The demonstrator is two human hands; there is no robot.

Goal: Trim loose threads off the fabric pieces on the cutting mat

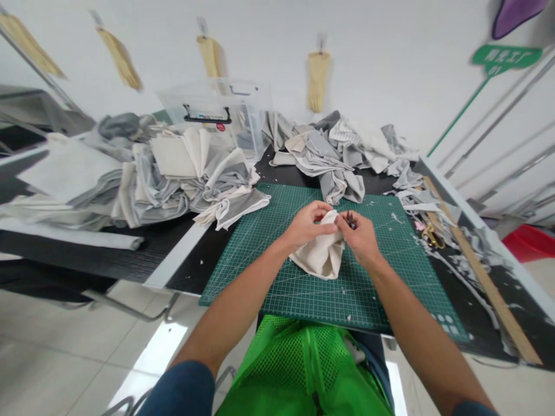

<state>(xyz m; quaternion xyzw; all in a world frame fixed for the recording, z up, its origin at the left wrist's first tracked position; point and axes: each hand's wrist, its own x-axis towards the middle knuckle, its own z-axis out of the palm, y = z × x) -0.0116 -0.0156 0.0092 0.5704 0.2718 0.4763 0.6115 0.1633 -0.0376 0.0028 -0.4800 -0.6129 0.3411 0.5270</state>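
Note:
Both hands meet over the green cutting mat (277,214), around a cream cloth piece (318,257) that hangs bunched down onto the mat. My left hand (309,225) pinches its upper edge between thumb and fingers. Close beside it, my right hand (359,236) grips the same edge from the right. A small dark tool (350,218) shows among the right fingers; its kind is too small to make out. Just beyond the hands lies a heap of grey and white cloth pieces (318,153), whose near end rests on the mat.
Stacked cloth pieces (165,173) cover the left of the table, with a clear plastic box (212,110) behind. On the right lie gold-handled scissors (432,237), a long wooden ruler (481,271) and scraps. Yellow gloves (318,81) hang on the wall. A red container (531,242) stands at far right.

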